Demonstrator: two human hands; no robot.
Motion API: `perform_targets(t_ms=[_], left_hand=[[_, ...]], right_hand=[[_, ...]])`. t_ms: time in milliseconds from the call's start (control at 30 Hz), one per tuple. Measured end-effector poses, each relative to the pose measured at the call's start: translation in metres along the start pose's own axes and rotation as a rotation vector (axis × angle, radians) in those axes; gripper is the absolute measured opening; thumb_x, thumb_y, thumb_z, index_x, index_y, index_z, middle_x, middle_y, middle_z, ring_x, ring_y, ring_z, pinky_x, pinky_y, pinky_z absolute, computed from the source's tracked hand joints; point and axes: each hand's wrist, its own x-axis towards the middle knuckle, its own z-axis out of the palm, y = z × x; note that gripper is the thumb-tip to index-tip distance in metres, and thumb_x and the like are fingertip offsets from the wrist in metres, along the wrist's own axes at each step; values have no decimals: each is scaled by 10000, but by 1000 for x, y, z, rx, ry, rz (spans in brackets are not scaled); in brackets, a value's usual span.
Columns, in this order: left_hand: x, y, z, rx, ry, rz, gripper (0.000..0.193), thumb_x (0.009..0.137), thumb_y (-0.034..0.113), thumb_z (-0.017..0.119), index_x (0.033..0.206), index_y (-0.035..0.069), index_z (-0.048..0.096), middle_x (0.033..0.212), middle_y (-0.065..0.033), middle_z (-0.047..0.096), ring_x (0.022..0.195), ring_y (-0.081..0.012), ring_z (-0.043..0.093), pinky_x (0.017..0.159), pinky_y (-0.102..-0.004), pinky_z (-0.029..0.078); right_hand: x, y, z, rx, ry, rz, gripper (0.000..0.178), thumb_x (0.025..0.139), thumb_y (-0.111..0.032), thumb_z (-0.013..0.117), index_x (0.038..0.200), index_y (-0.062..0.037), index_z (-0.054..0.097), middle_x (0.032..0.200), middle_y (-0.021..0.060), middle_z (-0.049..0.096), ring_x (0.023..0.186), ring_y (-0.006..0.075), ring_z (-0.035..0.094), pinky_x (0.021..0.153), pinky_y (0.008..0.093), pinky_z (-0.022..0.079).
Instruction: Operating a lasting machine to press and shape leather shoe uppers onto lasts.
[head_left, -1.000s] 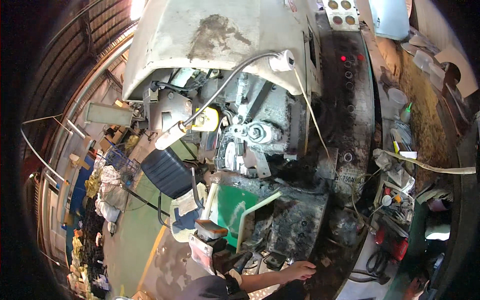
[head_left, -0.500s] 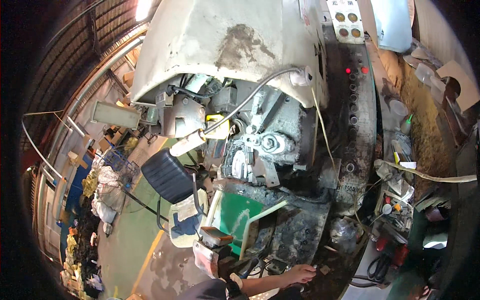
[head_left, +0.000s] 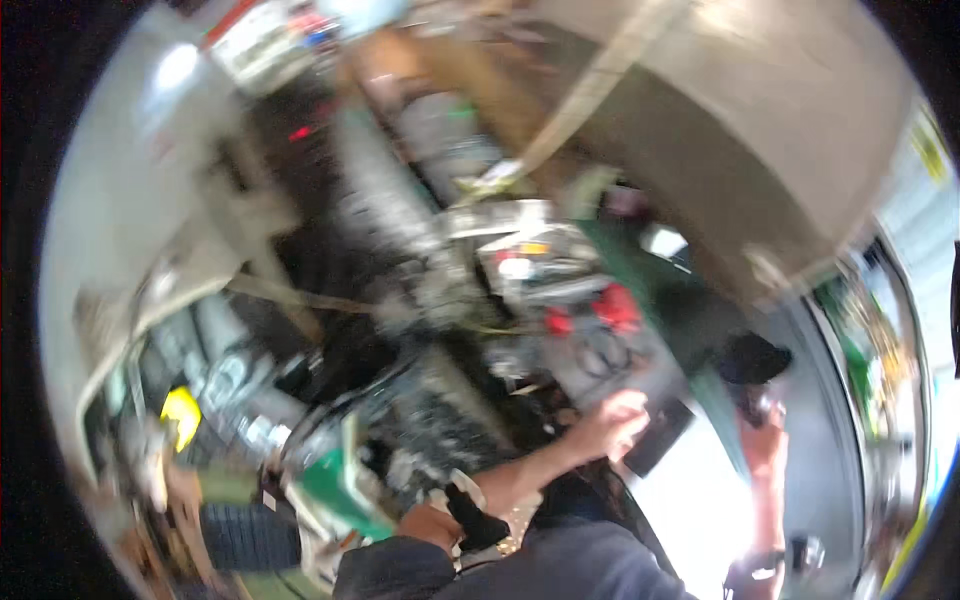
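Note:
Motion blur softens the whole picture. My left hand [head_left: 612, 424] reaches out past the machine, beside a dark flat rectangle [head_left: 662, 438]. Its fingers look bent, but smearing hides whether anything is in them. Farther right, my right hand [head_left: 765, 442] is raised with its fingers closed around something dark and small. Just above those fingers is a black rounded thing [head_left: 755, 358]; I cannot make out its kind or whether it is joined to what I grip. A bright white glare lies between my two forearms.
Red objects [head_left: 617, 308] and a coiled dark cable [head_left: 605, 355] lie on a grey surface beyond my left hand. The grimy machine, with a green panel [head_left: 340, 490] and a black ribbed pad [head_left: 250, 537], stands at left. A cluttered shelf [head_left: 870, 350] runs along the right.
The view has swung to the right, so the machine now sits at the left. My left hand appears higher in view, and my right hand has come into clear sight, closed around something dark.

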Motion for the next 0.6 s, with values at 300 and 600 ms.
perform_targets(t_ms=[300, 600], left_hand=[[295, 14, 83, 833, 76, 226, 735, 795, 234, 718, 1425, -44, 459, 1352, -275, 589, 1250, -412, 584, 1093, -456, 443], [399, -16, -31, 1130, 394, 204, 778, 762, 273, 807, 1402, 33, 436, 1352, -261, 579, 1284, -393, 553, 1073, -493, 428]], right_hand=[[-195, 193, 38, 769, -60, 15, 482, 1001, -335, 644, 1394, -144, 441, 1210, 124, 638, 1284, 373, 550, 1124, 641, 423], [-286, 175, 20, 2077, 509, 806, 453, 1063, -304, 518, 1494, -187, 446, 1170, 91, 648, 1177, 314, 595, 1108, 627, 383]])
